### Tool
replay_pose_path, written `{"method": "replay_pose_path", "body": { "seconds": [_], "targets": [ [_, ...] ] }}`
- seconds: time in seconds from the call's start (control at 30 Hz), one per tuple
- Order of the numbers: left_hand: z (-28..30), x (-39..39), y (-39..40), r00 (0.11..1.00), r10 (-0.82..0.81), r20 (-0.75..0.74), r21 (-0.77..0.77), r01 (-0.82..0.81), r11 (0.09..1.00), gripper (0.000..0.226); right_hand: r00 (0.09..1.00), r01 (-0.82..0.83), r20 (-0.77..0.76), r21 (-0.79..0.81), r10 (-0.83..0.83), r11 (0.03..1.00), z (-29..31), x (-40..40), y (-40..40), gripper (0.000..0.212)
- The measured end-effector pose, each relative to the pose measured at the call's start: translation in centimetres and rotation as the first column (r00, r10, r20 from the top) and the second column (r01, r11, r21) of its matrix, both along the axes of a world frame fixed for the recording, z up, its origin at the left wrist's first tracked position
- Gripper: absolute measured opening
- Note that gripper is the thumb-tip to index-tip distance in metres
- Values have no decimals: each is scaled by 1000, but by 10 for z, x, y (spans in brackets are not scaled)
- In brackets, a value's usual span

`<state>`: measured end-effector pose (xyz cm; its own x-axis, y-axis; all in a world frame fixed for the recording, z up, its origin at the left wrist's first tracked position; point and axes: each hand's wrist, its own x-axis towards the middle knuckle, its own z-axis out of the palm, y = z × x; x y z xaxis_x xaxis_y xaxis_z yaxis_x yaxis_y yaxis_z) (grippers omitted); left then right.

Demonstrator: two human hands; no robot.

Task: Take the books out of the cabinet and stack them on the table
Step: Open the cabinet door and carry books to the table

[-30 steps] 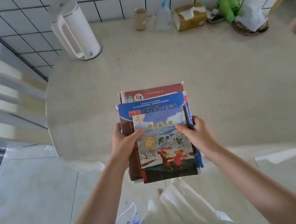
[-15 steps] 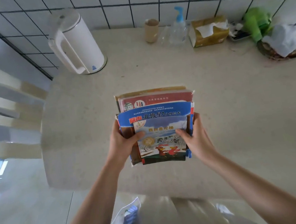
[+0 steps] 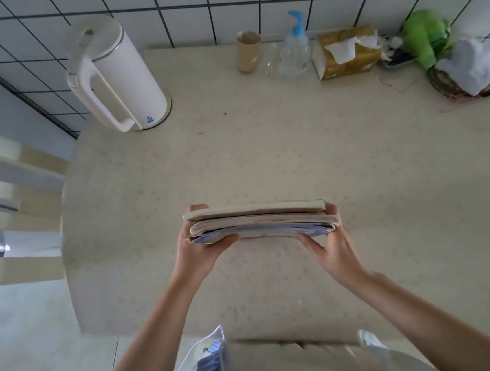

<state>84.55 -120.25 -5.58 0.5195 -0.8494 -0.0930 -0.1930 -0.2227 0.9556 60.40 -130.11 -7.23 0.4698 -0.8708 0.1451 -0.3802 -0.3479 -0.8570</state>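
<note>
A tiled wall backs a pale speckled desk (image 3: 265, 159), seen from above by the person standing at its near edge.

The left hand (image 3: 199, 247) grips the left end of the books (image 3: 259, 221), thumb along the near side and fingers wrapped behind; a fingertip shows past the far top corner. The right hand (image 3: 331, 242) grips the right end the same way, thumb in front, fingers behind. Holding both ends likely keeps the loose bundle squeezed together so no volume slips out.

The books are turned on edge, page edges and spines facing up, so covers cannot be read. They sit near the middle of the desk, slightly toward 6 o'clock. Whether their lower edge touches the desk or hangs just above it I cannot tell. Standing them on edge looks like a way to knock the edges level before laying the pile flat; that is my reading, not something shown.

Outward from the hands, the middle of the desk gives room to set the pile down. A white kettle (image 3: 117, 75) stands at 11 o'clock. Along the wall at 12 to 1 o'clock are a cup (image 3: 248, 51), a pump bottle (image 3: 294, 50) and a tissue box (image 3: 347, 52); a green toy (image 3: 427, 33) sits at 2 o'clock, all well apart from the books.
</note>
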Motion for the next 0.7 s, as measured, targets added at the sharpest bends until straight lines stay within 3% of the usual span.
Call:
{"method": "replay_pose_path", "body": {
  "seconds": [0.2, 0.37, 0.43, 0.57, 0.7],
  "targets": [
    [-19, 2, 2, 994, -108, 21, -3, 108, 994, 74, 998, -29, -49, 132, 36, 991, -7, -8, -2, 76],
    [-38, 4, 8, 996, -85, 35, 35, 83, 996, 61, 995, -19, -98, 164, 36, 986, -15, -10, -4, 85],
    [-42, 4, 10, 998, -58, 26, 45, 57, 997, 52, 995, -16, -93, 144, 29, 989, -19, -12, -4, 80],
    [-39, 3, 7, 1000, -14, -9, 48, 15, 999, 42, 998, -3, -62, 88, 9, 996, -26, -11, -6, 51],
    [-39, 8, -3, 992, 79, -101, 132, -66, 989, 42, 987, 80, -149, 94, -65, 992, -14, 2, -17, 36]
  ]
}}
